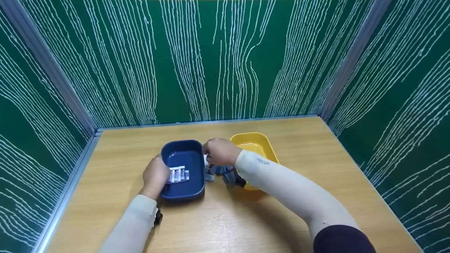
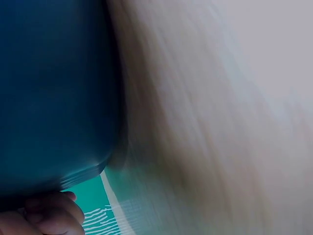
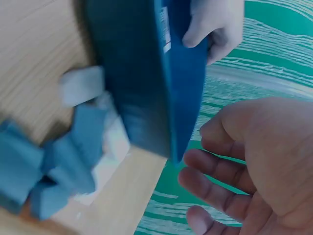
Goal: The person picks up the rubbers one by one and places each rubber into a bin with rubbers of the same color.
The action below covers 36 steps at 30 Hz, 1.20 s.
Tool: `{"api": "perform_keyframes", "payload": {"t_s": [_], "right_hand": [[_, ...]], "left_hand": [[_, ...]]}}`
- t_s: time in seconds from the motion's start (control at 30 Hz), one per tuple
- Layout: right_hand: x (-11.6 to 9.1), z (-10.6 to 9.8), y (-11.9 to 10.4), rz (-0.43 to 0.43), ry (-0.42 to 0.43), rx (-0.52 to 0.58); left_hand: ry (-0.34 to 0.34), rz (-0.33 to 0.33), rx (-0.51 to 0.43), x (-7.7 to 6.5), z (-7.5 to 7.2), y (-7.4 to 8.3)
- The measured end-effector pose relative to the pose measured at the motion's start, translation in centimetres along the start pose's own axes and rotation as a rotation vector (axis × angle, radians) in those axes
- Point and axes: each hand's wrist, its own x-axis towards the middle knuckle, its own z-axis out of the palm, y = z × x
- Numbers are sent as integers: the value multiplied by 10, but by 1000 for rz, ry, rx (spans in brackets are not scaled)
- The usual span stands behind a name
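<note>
My left hand grips the left rim of a dark blue tub, its thumb over the inside. A white piece with grey-blue stripes lies in that tub near the thumb. At the tub's right rim is my right hand. In the right wrist view, the right hand has loosely bent, parted fingers with nothing between them, close to the tub's edge. Several grey-blue pieces and a whitish piece lie on the table beside the tub's wall. Their kind is too blurred to tell.
A yellow tub stands to the right, partly hidden by my right forearm. Beside it lies a small black thing. Green panels with white lines enclose the wooden table at the back and sides.
</note>
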Motion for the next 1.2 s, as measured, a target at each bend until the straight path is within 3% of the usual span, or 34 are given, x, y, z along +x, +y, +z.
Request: {"api": "perform_keyframes", "payload": {"t_s": [0.23,0.4,0.57,0.97,1.2], "right_hand": [[-10,15,15,-14,-48,5],[-16,26,12,-16,-120,66],[-19,41,7,-12,-156,60],[-21,63,2,-80,-34,-163],[-26,66,5,-149,9,-178]], "left_hand": [[14,4,21,0,1,-2],[17,1,33,0,0,-3],[14,-2,37,1,1,-3],[2,6,27,1,1,-1],[8,6,27,0,1,-1]]}}
